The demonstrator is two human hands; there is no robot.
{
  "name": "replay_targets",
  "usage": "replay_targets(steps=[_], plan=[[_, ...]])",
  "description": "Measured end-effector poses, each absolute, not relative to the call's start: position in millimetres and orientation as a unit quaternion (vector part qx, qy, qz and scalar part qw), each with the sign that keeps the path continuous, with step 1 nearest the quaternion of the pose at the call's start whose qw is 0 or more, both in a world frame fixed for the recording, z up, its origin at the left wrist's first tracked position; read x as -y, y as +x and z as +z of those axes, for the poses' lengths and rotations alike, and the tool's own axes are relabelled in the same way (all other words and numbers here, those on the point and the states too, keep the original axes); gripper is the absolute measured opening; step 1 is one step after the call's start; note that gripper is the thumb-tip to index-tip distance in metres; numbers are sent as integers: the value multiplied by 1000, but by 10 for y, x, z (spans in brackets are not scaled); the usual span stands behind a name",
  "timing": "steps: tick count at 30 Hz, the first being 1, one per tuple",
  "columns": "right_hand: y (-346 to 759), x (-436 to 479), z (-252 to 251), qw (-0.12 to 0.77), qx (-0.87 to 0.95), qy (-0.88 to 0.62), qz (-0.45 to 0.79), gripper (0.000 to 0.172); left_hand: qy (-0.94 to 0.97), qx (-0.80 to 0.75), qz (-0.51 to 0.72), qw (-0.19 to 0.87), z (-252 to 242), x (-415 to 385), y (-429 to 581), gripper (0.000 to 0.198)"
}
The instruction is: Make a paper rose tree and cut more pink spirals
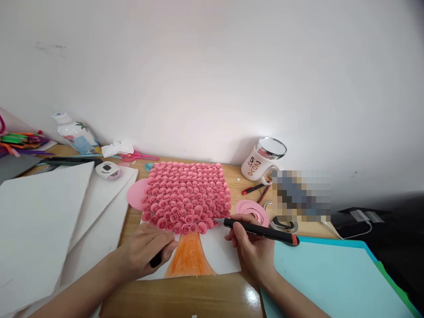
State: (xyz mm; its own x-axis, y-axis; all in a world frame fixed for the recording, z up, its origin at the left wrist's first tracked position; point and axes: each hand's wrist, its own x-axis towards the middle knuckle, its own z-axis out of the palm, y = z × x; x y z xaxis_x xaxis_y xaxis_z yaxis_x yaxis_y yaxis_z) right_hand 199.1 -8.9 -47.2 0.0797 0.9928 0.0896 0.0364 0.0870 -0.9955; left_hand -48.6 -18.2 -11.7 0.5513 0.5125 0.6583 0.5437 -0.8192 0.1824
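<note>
A white sheet (221, 251) lies on the table, carrying rows of pink rolled paper roses (185, 190) above an orange coloured tree trunk (191, 255). My right hand (255, 249) is closed around a black marker pen (258, 229) with a red band near its back end. The pen's pale tip points left and reaches the lowest roses at the right edge; whether it touches them I cannot tell. At the sheet's lower left rests my left hand (145, 249), its fingers curled around a small black pen cap (155, 259), mostly hidden.
Pink paper rings (247, 207) and a white mug (260, 161) stand to the right, near a red-black pen (253, 188). Blue paper (331, 274) covers the front right. White sheets (43, 221), a correction tape (108, 170), pink scissors (141, 156) and a bottle (76, 134) are left.
</note>
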Motion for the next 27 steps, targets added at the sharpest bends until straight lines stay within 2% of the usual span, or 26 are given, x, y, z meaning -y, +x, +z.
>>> replay_targets(steps=[4,9,27], plan=[[1979,90,-444,506,537,-508,443,21,-881,300,-364,18,-156,181,-478,15],[1979,71,-391,502,570,-494,424,18,-884,303,-356,7,-192,187,-466,15],[1945,48,-378,493,544,-522,435,18,-891,293,-347,5,-203,190,-495,18]])
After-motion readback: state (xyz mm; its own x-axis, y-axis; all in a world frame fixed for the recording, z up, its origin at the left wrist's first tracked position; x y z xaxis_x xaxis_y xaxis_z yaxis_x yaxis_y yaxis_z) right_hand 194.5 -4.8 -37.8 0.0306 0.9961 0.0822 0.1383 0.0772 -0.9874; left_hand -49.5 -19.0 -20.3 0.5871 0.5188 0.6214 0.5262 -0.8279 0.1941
